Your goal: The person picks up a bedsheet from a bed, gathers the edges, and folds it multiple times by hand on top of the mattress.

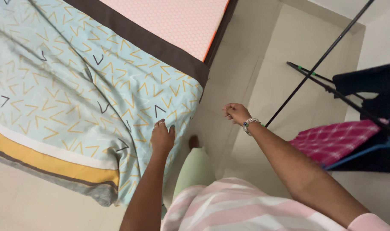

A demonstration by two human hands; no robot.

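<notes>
Left hand [162, 137]: lies flat on the blue sheet [75, 85], fingers together, near the corner of the bed.
Right hand [236, 113]: up in the air over the floor [242, 64], fingers curled in, holding nothing. It wears a bracelet [249, 125].
Blue sheet: spread over the bed, with yellow and dark marks.
Drying rack [332, 85]: on the right, with a pink checked cloth [332, 139].

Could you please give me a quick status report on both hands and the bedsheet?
Left hand flat on patterned blue sheet, near its corner. Right hand loosely closed, empty, above the tiled floor. Clothes rack off to the right.
</notes>
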